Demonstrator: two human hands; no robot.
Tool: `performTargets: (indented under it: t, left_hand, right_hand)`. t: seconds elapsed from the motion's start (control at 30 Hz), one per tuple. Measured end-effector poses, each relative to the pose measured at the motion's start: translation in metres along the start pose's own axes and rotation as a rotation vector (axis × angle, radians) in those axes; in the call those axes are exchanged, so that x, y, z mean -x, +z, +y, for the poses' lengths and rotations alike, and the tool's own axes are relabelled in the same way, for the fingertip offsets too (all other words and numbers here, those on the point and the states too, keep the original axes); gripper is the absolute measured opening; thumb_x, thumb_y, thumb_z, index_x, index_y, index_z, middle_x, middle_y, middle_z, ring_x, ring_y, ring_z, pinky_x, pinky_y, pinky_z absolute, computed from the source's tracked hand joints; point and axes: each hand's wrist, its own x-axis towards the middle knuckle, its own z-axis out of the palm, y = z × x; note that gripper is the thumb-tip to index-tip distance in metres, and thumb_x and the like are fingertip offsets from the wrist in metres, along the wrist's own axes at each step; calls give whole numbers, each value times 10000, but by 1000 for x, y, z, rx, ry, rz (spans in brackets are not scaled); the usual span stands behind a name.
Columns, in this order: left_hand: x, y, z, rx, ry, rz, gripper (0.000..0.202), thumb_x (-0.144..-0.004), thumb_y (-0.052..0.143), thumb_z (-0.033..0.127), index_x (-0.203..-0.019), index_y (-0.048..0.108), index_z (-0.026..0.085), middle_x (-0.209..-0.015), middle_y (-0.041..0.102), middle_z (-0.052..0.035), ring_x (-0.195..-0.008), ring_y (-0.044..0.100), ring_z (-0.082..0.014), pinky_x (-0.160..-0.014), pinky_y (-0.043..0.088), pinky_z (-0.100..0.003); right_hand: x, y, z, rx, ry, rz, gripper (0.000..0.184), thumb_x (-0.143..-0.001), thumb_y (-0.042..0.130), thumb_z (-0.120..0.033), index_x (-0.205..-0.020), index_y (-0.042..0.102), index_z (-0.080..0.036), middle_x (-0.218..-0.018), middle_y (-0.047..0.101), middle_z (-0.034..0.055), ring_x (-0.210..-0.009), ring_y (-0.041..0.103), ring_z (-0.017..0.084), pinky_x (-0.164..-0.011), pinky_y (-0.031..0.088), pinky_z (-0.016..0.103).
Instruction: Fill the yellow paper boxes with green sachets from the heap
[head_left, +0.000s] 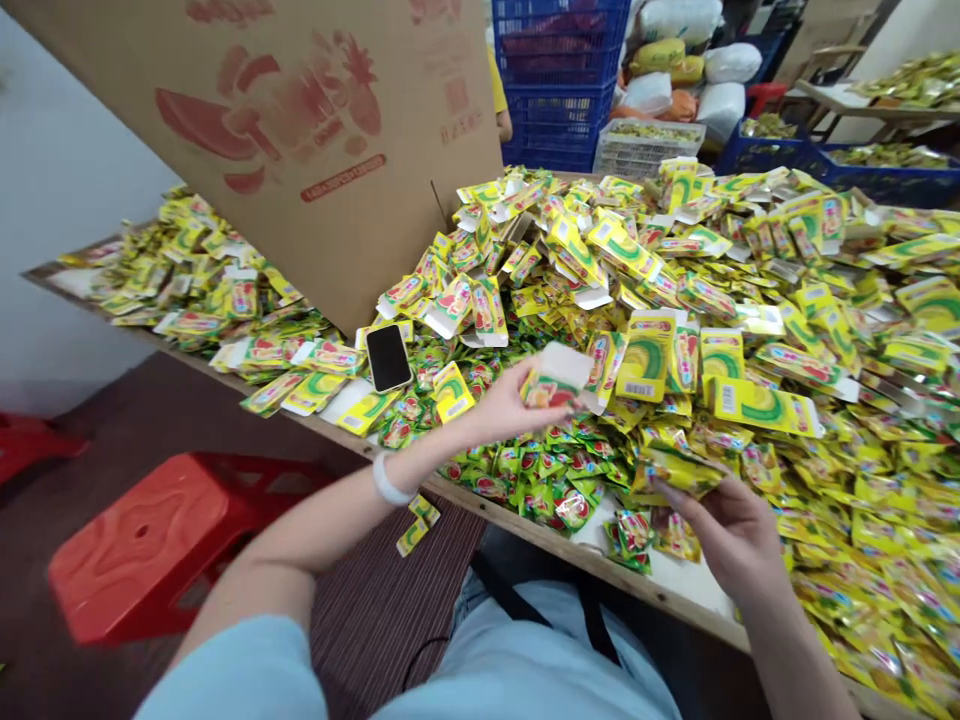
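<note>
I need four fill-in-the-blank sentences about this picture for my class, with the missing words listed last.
1. While the left hand holds a small carton, yellow packaging is held in the ____ hand.
2. The wristband is coloured ____.
3. The phone lies with its screen facing ____.
4. The stool beside the table is coloured ____.

Missing words: right; white; up; red.
</note>
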Motion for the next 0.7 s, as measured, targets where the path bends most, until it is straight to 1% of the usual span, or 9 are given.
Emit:
performTargets:
  t: [0.07, 0.13, 0.2, 0.27, 0.37, 0.47, 0.57, 0.63, 0.7]
  left_hand:
    - [24, 31, 1, 242, -125, -72, 396, -787, 740, 426, -1018, 628, 125, -927, 710, -105, -856, 676, -219, -808, 540, -361]
    - [45, 60, 5, 422, -236, -212, 399, -786, 738, 475, -954, 635, 127, -884, 700, -86, -793, 664, -196, -764, 538, -330]
    - [59, 82, 12, 550, -298, -321, 422, -765, 759, 503, -919, 624, 134, -847, 680, -63, -761, 638, -172, -736, 528, -293]
    - [67, 94, 18, 626, -316, -335, 445, -737, 786, 511, -901, 605, 139, -821, 654, -43, -737, 609, -150, -708, 514, -262]
    - [72, 101, 24, 596, -319, -221, 436, -723, 807, 446, -949, 603, 135, -847, 646, -38, -744, 595, -145, -704, 506, -248]
    - [75, 103, 23, 411, -286, -209, 407, -783, 742, 333, -1111, 614, 127, -971, 686, -80, -808, 629, -178, -763, 529, -287]
    - [78, 106, 18, 209, -211, -215, 550, -839, 679, 260, -1357, 517, 170, -1265, 640, -124, -1037, 645, -235, -951, 511, -363]
    - [79, 108, 15, 137, -169, -190, 642, -866, 656, 240, -1460, 414, 212, -1424, 540, -123, -1234, 570, -259, -1079, 437, -393]
    - [80, 107, 12, 122, -145, -215, 673, -888, 635, 243, -1500, 355, 229, -1488, 480, -120, -1335, 495, -264, -1131, 390, -404]
  right_hand:
    - [1, -2, -12, -130, 44, 75, 180, -831, 746, -276, -998, 694, -233, -903, 713, 40, -599, 654, 162, -482, 574, 272]
    - [-1, -2, -25, -120, -15, 105, 159, -825, 742, -222, -976, 693, -233, -1025, 681, 59, -732, 676, 184, -537, 587, 282]
    - [-5, 0, -36, -1, -137, 23, 205, -844, 701, -154, -1028, 682, -244, -1078, 645, 65, -893, 667, 204, -668, 596, 303]
    - [-9, 2, -46, 157, -278, -121, 303, -870, 637, -87, -1122, 651, -255, -1038, 648, 56, -963, 648, 192, -778, 572, 300]
    - [-9, 1, -56, 332, -373, -291, 382, -893, 522, -18, -1187, 608, -247, -1035, 667, 47, -941, 652, 151, -795, 538, 249]
    - [-6, -3, -61, 420, -230, -431, 327, -897, 505, -28, -1132, 620, -225, -974, 670, 38, -869, 651, 142, -743, 519, 232]
    - [-9, -6, -63, 499, -37, -531, 177, -893, 568, -85, -987, 657, -205, -873, 634, 32, -781, 625, 155, -687, 502, 249]
    - [-14, -7, -66, 543, 9, -571, 137, -888, 574, -98, -920, 670, -191, -896, 615, 53, -780, 619, 167, -676, 499, 263]
    - [-21, -9, -70, 537, -7, -630, 151, -887, 570, -102, -933, 681, -194, -939, 609, 67, -815, 625, 175, -694, 505, 269]
